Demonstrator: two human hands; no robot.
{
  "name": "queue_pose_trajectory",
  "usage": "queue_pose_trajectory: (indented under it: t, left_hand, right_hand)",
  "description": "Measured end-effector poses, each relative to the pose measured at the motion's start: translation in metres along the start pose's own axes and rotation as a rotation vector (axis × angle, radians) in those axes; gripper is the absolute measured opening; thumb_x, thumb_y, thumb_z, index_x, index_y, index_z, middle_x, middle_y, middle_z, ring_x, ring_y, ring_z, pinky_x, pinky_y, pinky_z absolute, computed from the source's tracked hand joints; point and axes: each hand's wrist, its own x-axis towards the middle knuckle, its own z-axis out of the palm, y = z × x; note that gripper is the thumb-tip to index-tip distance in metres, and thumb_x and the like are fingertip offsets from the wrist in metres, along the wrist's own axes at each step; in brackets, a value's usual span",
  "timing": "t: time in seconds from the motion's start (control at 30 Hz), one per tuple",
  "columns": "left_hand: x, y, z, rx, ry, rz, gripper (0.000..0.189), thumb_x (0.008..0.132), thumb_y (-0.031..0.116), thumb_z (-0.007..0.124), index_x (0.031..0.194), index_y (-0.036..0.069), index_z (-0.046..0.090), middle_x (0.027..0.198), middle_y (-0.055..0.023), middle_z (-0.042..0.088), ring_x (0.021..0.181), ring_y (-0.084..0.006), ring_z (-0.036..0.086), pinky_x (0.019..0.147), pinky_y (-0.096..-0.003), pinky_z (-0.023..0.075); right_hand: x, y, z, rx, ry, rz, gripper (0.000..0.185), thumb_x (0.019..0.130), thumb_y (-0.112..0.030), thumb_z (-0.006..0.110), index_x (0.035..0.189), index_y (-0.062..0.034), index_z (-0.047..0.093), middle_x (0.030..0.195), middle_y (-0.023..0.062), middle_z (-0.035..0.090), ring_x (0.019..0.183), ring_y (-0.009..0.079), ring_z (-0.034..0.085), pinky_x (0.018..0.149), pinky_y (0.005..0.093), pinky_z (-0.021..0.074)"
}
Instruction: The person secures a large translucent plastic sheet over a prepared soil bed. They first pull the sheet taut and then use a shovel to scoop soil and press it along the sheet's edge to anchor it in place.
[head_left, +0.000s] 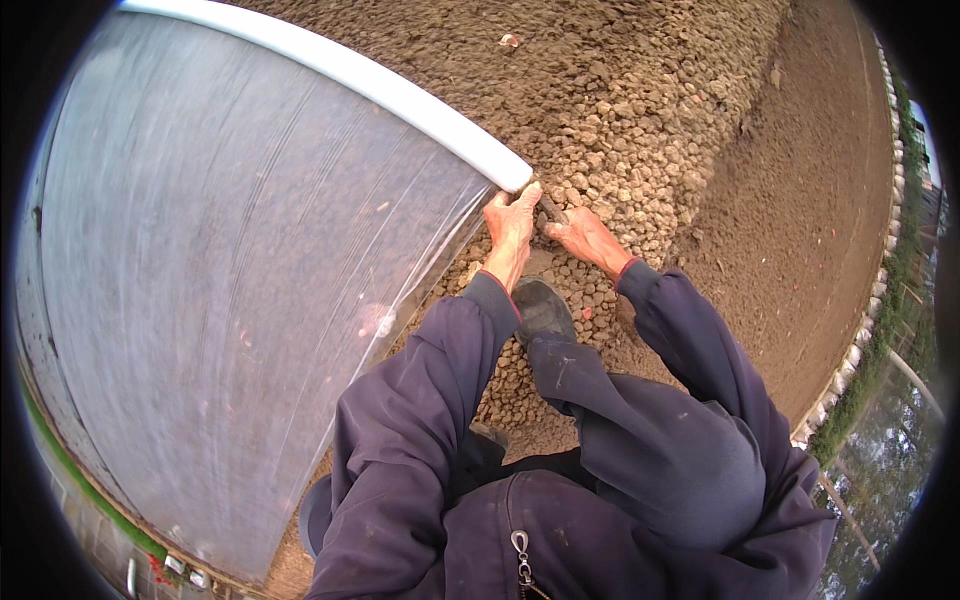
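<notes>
A long roll of white plastic film (375, 82) runs from the upper left to the middle, with a translucent sheet (225, 247) spread from it over the soil. My left hand (513, 217) grips at the near end of this roll, its thumb on the end beside the sheet's edge. Just to the right, my right hand (586, 234) is closed on a short dark rod (553, 211) that reaches toward the roll's end. Whether the rod goes inside the roll is hidden.
Clumpy soil (626, 165) lies beyond and right of my hands, with smoother soil (780, 225) farther right. A boot (544, 307) stands on clods below my hands. White bags (847, 367) line the field's right border beside green plants.
</notes>
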Motion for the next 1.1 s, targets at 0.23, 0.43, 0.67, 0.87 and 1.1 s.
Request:
queue_pose_trajectory:
  t: [0.23, 0.43, 0.67, 0.87, 1.1]
  left_hand:
    - [0.008, 0.004, 0.01, 0.082, 0.048, -0.029, 0.041, 0.084, 0.02, 0.078, 0.115, -0.006, 0.068, 0.104, -0.0072, 0.071, 0.091, -0.014, 0.061, 0.081, -0.0308, 0.0478]
    - [0.02, 0.01, 0.024, 0.263, 0.088, -0.009, 0.032, 0.083, 0.019, 0.076, 0.101, -0.007, 0.072, 0.086, -0.0083, 0.071, 0.077, -0.0145, 0.06, 0.071, -0.0333, 0.0476]
    - [0.038, 0.009, 0.034, 0.501, 0.114, -0.016, 0.031, 0.083, 0.023, 0.076, 0.094, -0.006, 0.073, 0.08, -0.011, 0.071, 0.074, -0.0169, 0.062, 0.07, -0.0358, 0.048]
    - [0.051, 0.003, 0.034, 0.522, 0.139, -0.053, 0.034, 0.08, 0.026, 0.078, 0.093, -0.005, 0.073, 0.091, -0.0184, 0.072, 0.086, -0.027, 0.068, 0.077, -0.0397, 0.0507]
    - [0.05, 0.006, 0.034, 0.498, 0.117, -0.045, 0.033, 0.081, 0.023, 0.077, 0.091, -0.007, 0.074, 0.077, -0.0097, 0.07, 0.073, -0.0166, 0.063, 0.069, -0.0368, 0.0484]
  right_hand:
    - [-0.074, 0.017, -0.012, 0.204, 0.002, 0.198, 0.014, 0.096, -0.013, 0.062, 0.096, -0.0013, 0.055, 0.087, 0.0002, 0.053, 0.074, 0.0132, 0.046, 0.067, 0.0306, 0.044]
    - [-0.086, -0.011, -0.013, 0.142, 0.246, 0.172, 0.02, 0.095, -0.014, 0.065, 0.078, -0.006, 0.057, 0.073, -0.0074, 0.048, 0.068, 0.0049, 0.039, 0.057, 0.0272, 0.0342]
    - [-0.057, -0.023, -0.063, -0.079, 0.355, 0.147, 0.032, 0.096, -0.024, 0.065, 0.072, -0.0058, 0.053, 0.064, -0.0072, 0.038, 0.061, 0.0082, 0.031, 0.051, 0.0307, 0.0295]
    - [-0.032, -0.042, -0.103, -0.298, 0.301, 0.04, 0.033, 0.096, -0.025, 0.064, 0.074, -0.004, 0.052, 0.061, -0.0006, 0.036, 0.059, 0.0121, 0.032, 0.051, 0.0337, 0.0307]
    - [-0.005, -0.071, -0.14, -0.841, 0.381, 0.011, 0.026, 0.09, -0.025, 0.065, 0.086, -0.0002, 0.058, 0.068, 0.0212, 0.057, 0.069, 0.0423, 0.058, 0.062, 0.0486, 0.0445]
